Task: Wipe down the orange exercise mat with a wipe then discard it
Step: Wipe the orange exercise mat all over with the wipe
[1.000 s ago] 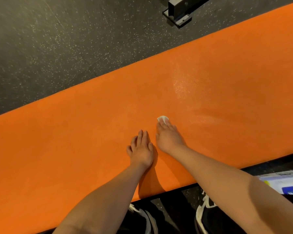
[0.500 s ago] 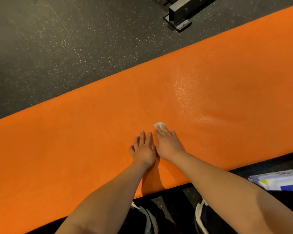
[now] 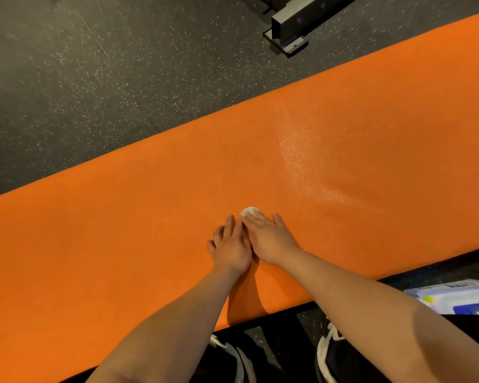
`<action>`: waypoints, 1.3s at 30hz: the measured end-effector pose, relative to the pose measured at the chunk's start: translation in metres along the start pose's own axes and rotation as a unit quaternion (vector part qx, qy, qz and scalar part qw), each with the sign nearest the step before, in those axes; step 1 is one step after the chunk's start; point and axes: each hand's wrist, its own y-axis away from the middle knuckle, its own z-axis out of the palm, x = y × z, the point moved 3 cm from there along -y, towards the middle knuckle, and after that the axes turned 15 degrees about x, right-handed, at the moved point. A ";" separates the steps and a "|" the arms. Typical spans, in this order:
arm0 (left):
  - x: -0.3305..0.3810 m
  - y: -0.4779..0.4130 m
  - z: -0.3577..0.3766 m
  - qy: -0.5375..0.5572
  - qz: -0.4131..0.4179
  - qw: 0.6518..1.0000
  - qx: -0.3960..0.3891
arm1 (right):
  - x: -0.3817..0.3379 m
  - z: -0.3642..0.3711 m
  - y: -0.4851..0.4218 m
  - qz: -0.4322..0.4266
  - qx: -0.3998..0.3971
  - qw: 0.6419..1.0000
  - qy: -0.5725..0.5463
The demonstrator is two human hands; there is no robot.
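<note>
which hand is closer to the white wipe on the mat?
Right. The right hand presses on the wipe; the left hand lies flat on the mat just left of it.

— What carries everything here?
— A dark rubber floor (image 3: 94, 92), flecked with pale specks.
— And what lies on it?
— The orange mat (image 3: 122, 244) lies flat, slanting across it. Beyond the mat's far edge stands a grey metal beam (image 3: 296, 20) with a foot plate. Off the mat's near edge are a white-and-blue packet (image 3: 459, 298) and two black shoes (image 3: 335, 357).
</note>
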 end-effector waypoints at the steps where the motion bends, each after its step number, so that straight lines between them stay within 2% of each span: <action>1: -0.002 -0.002 0.000 -0.012 0.004 1.000 0.004 | 0.008 -0.002 -0.002 0.003 0.013 1.000 0.017; 5: -0.003 -0.013 -0.002 -0.043 0.017 0.999 0.011 | 0.041 -0.018 -0.013 0.138 0.075 0.987 0.042; 7: -0.001 -0.019 -0.002 -0.044 0.014 0.999 0.019 | 0.035 -0.018 -0.019 0.168 0.077 0.982 0.030; 9: 0.001 -0.024 -0.001 -0.034 0.003 0.999 0.028 | 0.015 -0.009 -0.023 0.134 0.051 0.990 0.008; 11: 0.001 -0.029 -0.001 -0.021 -0.003 0.999 0.036 | 0.000 0.000 -0.024 0.060 0.030 0.998 -0.005; 13: 0.000 -0.035 -0.002 -0.022 0.001 0.999 0.043 | 0.006 0.000 -0.026 0.015 0.027 1.000 0.006; 15: 0.000 -0.039 -0.002 -0.038 0.012 0.998 0.044 | 0.025 -0.005 -0.028 0.030 0.045 0.998 0.043; 18: -0.001 -0.042 0.001 -0.047 0.016 0.998 0.033 | 0.044 -0.015 -0.031 0.136 0.086 0.986 0.050; 20: -0.001 -0.043 0.002 -0.044 0.016 0.998 0.033 | 0.031 -0.013 -0.035 0.145 0.085 0.985 0.037; 24: -0.005 -0.042 0.004 -0.010 0.011 0.999 0.047 | -0.001 0.000 -0.037 0.011 0.031 0.999 0.011; 26: -0.007 -0.042 0.003 -0.012 0.014 0.998 0.053 | 0.007 -0.007 -0.037 -0.011 0.028 0.999 0.034; 28: -0.008 -0.042 0.004 -0.024 0.016 0.998 0.049 | 0.031 -0.018 -0.036 0.041 0.067 0.994 0.073; 31: -0.005 -0.041 0.006 -0.033 0.008 0.999 0.032 | 0.069 -0.030 -0.028 0.193 0.116 0.971 0.082; 33: -0.003 -0.040 0.008 -0.034 0.006 0.999 0.028 | 0.067 -0.027 -0.022 0.221 0.119 0.965 0.079; 35: -0.002 -0.039 0.009 -0.025 0.005 0.999 0.029 | 0.046 -0.019 -0.020 0.192 0.110 0.973 0.057; 39: -0.003 -0.038 0.009 -0.011 0.005 0.999 0.030 | 0.005 -0.001 -0.014 0.052 0.051 0.997 0.032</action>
